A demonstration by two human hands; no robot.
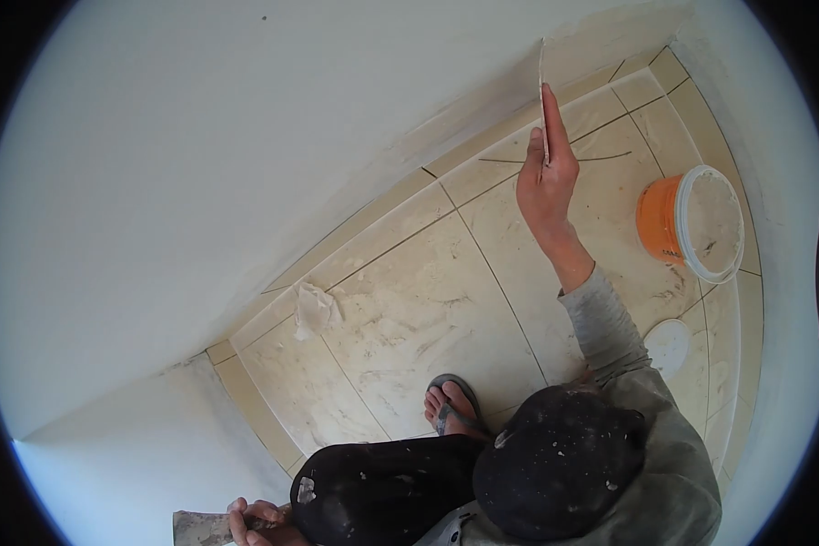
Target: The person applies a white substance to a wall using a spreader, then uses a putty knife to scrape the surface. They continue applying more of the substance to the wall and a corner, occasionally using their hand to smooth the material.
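Observation:
My right hand [551, 182] reaches up to the wall, gripping a thin putty knife [543, 73] seen edge-on. Its far end meets the low part of the wall, and my fingers lie along the blade. Down at the lower left, my left hand [257, 521] is closed on a second flat tool, a grey-smeared putty knife [200, 529], beside my bent knee. Most of that tool's handle is hidden by my fingers. To the right of my right arm stands an orange bucket [660, 218] with a white rim, holding pale paste.
A white wall [246, 164] with smoothed patches runs along the left, above a tile skirting. Crumpled paper [317, 309] lies on the smeared tile floor [419, 282]. A white round lid [669, 348] rests near my right sleeve. My sandalled foot [453, 405] is on the tiles.

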